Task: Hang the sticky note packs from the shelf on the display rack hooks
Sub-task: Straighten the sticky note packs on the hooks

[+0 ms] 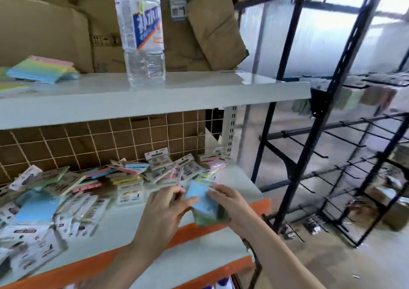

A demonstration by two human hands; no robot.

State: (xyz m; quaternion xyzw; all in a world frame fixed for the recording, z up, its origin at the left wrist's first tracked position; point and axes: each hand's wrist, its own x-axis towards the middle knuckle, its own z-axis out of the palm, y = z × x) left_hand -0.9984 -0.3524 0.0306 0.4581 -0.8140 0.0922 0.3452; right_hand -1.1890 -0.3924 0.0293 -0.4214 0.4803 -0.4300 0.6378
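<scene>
Blue-faced sticky note pack (200, 197), square with a greenish edge, held between both hands just above the front of the grey lower shelf (223, 179) with its orange lip. Left hand (164, 209) with thumb and fingertips pinching the pack's left edge; right hand (228, 200) with fingers curled round its right side and underside. Behind and to the left, a loose heap of pastel sticky note packs (124, 178) in printed card headers, spread across the same shelf. On the grey upper shelf (155, 98), a clear plastic water bottle (141, 34) standing upright, brown cardboard boxes (44, 29) behind. At right, a black metal display rack (327, 133) with bare hooks, well apart from the pack.
</scene>
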